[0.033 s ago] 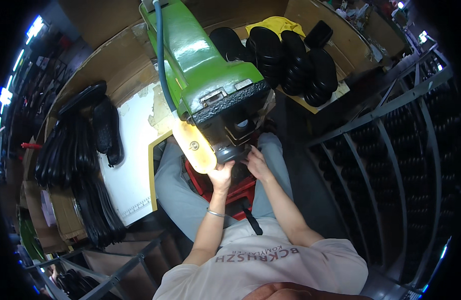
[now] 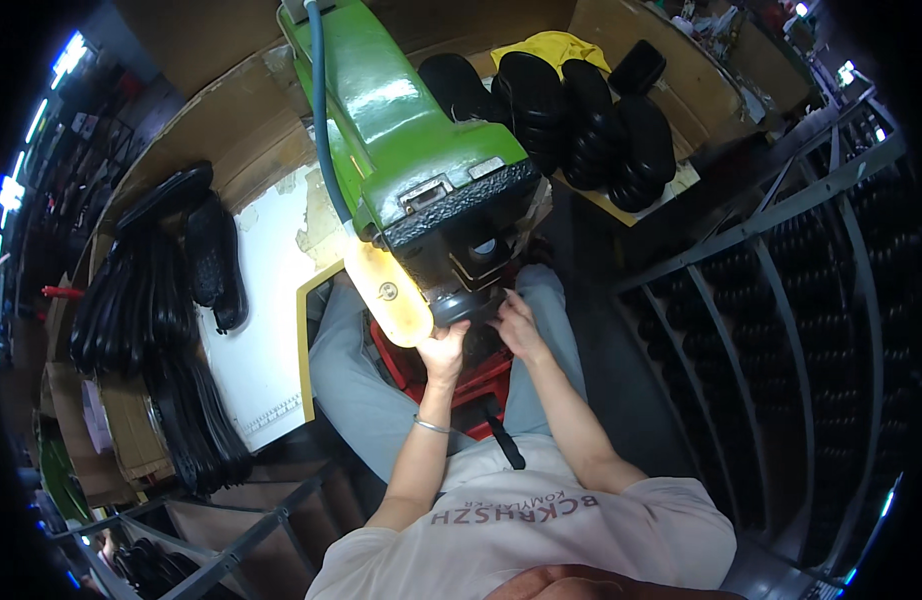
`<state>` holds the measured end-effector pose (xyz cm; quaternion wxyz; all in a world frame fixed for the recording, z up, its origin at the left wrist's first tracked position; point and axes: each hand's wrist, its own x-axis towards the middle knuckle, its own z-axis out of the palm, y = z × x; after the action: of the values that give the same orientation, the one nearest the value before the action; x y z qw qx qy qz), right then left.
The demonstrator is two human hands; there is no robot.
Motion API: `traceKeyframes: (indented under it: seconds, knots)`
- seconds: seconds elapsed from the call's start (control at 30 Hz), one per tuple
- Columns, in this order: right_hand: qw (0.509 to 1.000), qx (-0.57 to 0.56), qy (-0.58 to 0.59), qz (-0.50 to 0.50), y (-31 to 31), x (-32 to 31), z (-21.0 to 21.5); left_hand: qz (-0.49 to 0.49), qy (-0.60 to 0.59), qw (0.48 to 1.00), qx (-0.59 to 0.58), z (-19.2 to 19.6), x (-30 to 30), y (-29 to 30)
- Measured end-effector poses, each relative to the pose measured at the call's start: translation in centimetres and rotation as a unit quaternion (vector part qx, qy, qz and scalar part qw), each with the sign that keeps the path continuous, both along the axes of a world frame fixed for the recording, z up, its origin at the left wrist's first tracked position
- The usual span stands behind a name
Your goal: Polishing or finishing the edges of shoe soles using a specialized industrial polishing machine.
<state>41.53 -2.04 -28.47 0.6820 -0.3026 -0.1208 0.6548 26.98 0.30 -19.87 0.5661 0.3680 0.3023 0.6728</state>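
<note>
The black sole [image 2: 471, 303] sits right under the black head of the green machine [image 2: 421, 170], above your lap, and as far as the shadow lets you judge, its long axis runs left to right between your hands, toe end unclear. Keep your left hand [image 2: 444, 350] cupped under its near-left edge and your right hand [image 2: 516, 322] with fingers curled on the right edge, pressing evenly so it stays level under the head, fingertips clear of the pressing face. Stacked black soles [image 2: 581, 110] wait on the worktop [image 2: 671, 185] beyond.

metal label plate [image 2: 428, 192] | green machine [image 2: 381, 110] front | small, rectangular, silver
</note>
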Motion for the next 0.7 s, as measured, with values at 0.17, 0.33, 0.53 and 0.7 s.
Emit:
traceKeyframes:
  seconds: [0.17,0.33,0.53,0.7]
  knots:
    - [0.931,0.001,-0.316,-0.185,0.3,4.5,3.4,-0.011,0.019,1.0,0.002,0.2,-0.3,0.2]
    - [0.754,0.06,-0.592,-0.279,0.1,7.1,12.6,0.029,0.16,0.984,0.07,0.0,-3.5,1.1]
    - [0.668,0.111,-0.684,-0.272,0.8,3.4,18.1,0.045,0.091,0.995,-0.001,1.2,-7.2,0.2]
    - [0.667,0.176,-0.685,-0.236,1.1,-0.3,19.1,0.046,-0.018,0.999,-0.014,3.7,-10.5,-0.6]
